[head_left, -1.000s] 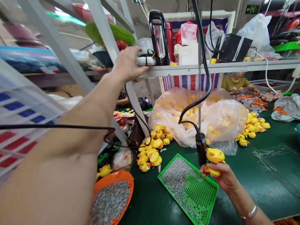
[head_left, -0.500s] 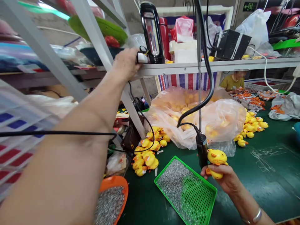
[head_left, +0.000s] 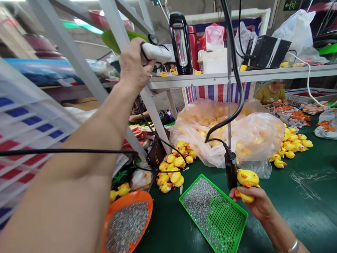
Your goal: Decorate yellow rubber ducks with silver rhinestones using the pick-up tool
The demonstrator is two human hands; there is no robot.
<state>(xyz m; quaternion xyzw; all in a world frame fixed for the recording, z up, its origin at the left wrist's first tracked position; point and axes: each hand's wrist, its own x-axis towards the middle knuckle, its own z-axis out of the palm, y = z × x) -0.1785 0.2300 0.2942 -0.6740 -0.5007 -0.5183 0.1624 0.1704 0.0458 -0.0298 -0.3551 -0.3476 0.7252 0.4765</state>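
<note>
My left hand [head_left: 135,65] reaches up to the shelf at upper left, closed around a white rectangular device [head_left: 156,52] with a dark cord or strap. A small round dark part shows above the device; its exact kind I cannot make out. At lower right, my right hand [head_left: 256,202] is closed on yellow toy ducks [head_left: 247,178], one above the other. Its fingertips are beside the lower end of a black electric screwdriver [head_left: 231,170] hanging on a spring; whether they touch it I cannot tell. Below lies a green perforated tray [head_left: 229,221] holding small screws [head_left: 200,195].
An orange bowl [head_left: 149,207] of small metal pieces stands at lower left. Yellow ducks [head_left: 172,172] lie piled near a large plastic bag [head_left: 252,130]. A shelf beam [head_left: 205,79] carries a black lamp [head_left: 181,45] and a black box [head_left: 268,51]. Another person [head_left: 271,94] sits at the back right.
My left hand has lifted the white device from the shelf edge and moved up with it. The view has shifted slightly left. My right hand keeps hold of the ducks.
</note>
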